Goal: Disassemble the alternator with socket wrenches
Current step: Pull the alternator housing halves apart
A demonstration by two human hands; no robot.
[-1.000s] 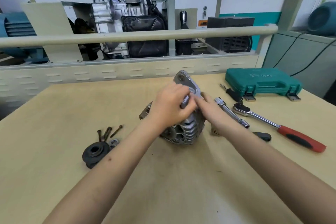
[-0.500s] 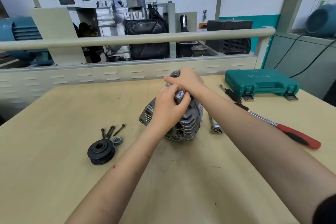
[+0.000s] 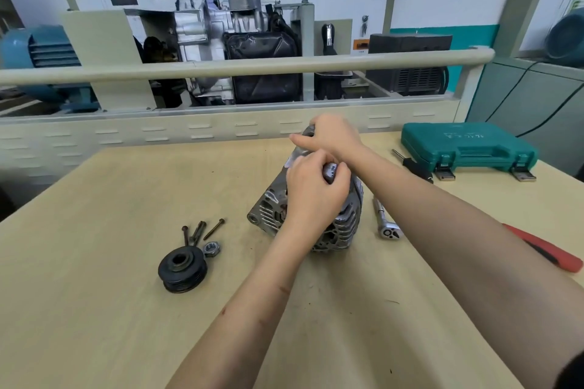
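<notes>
i see the alternator (image 3: pixel 344 224) mid-bench on the pale wooden table (image 3: pixel 94 309), left hand (image 3: pixel 316 189) and right hand (image 3: pixel 338 136) both curled gripping it. a green tool case (image 3: pixel 467 144) sits far right; engine display behind the rail (image 3: pixel 240 68).

Both bare forearms are reaching forward and converging at mid-frame, the left arm coming up from the bottom centre, the right arm crossing in from the lower right. The left hand (image 3: pixel 316 189) is curling its fingers around what it is gripping, knuckles facing the camera. The right hand (image 3: pixel 335 136) is sitting just beyond it, fingers bent downward, blurred.
</notes>
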